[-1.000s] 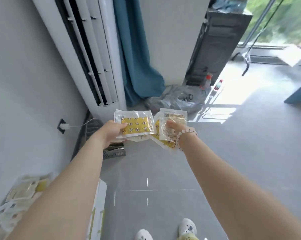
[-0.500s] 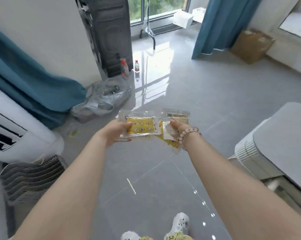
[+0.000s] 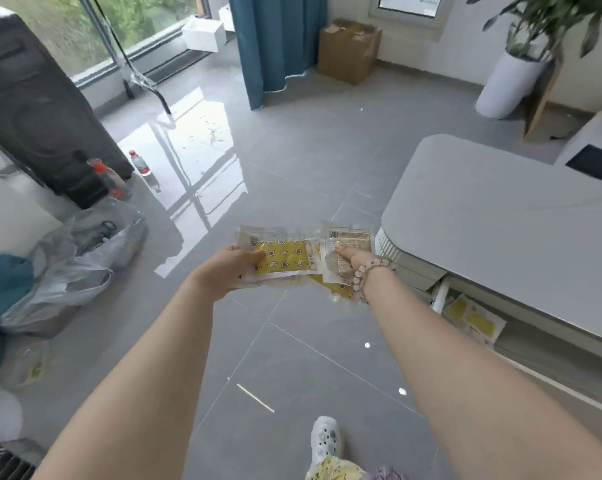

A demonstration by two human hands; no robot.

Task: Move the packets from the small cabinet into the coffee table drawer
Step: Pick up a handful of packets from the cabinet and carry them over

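Head view shows the left hand (image 3: pixel 228 268) and right hand (image 3: pixel 353 259) each gripping packets (image 3: pixel 285 259) over the floor, just left of the coffee table (image 3: pixel 500 216), whose open drawer (image 3: pixel 472 318) holds more packets

Open floor (image 3: pixel 292 161) ahead; coffee table (image 3: pixel 500 216) top overhanging the half-open drawer (image 3: pixel 472 320).

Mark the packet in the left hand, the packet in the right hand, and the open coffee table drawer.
Left-hand packet (image 3: pixel 285 258), head view: on its yellow printed face.
Right-hand packet (image 3: pixel 348 241), head view: on its label panel above the fingers.
Coffee table drawer (image 3: pixel 439 296), head view: on its white front edge.
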